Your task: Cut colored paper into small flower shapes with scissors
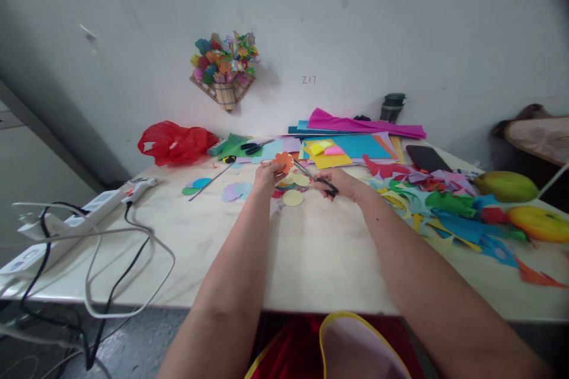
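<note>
Between the fingers of my left hand (267, 176) is an orange paper flower (284, 161) with a scalloped edge. My right hand (336, 182) grips a pair of scissors (304, 168) by its black handles, and the blades point left at the flower's right edge. Whether the blades touch the paper I cannot tell. Below both hands, several paper circles lie in a loose pile, with a pale yellow circle (293, 198) nearest me. Lilac and blue circles (236, 192) rest to the left of my left hand.
Paper scraps (457, 204) cover the table's right side beside two mangoes (507, 186) and a phone (427, 159). Coloured sheets (351, 145) and a second pair of scissors (253, 147) lie at the back. A red plastic bag (178, 143) and a power strip (95, 207) with loose cables occupy the left.
</note>
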Demonstrator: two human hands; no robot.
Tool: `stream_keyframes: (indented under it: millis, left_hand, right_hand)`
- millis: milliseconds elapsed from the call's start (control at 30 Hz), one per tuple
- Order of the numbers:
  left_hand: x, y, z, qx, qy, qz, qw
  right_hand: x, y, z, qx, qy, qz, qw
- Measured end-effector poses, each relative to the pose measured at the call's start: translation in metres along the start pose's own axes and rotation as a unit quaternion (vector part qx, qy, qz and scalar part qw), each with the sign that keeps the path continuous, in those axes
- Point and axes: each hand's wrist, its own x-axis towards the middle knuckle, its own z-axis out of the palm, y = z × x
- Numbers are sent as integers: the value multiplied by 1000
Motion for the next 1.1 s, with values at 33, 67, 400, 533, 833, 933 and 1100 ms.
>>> stream_keyframes:
  millis: [33, 67, 400, 533, 833, 933, 1100]
  left_hand:
    - [-1, 0, 1, 2, -2, -4, 1000]
    - [-1, -1, 3, 5, -3, -8, 1000]
    - [-8, -1, 11, -14, -41, -10, 999]
    - [-10, -1, 12, -16, -49, -9, 999]
    - [-8, -4, 11, -13, -59, -21, 998]
    - [-7, -4, 10, -16, -60, -28, 998]
    - [-6, -5, 11, -25, -55, -33, 998]
  right_hand:
    - [1, 0, 1, 2, 2, 0, 1000]
    - [1, 0, 2, 4, 5, 0, 1000]
    - [1, 0, 6, 41, -4, -16, 999]
    - [2, 0, 7, 44, -2, -10, 999]
    - [2, -4, 11, 41, 20, 3, 999]
    - [3, -3, 12, 41, 28, 4, 999]
    - [2, -4, 13, 40, 33, -3, 999]
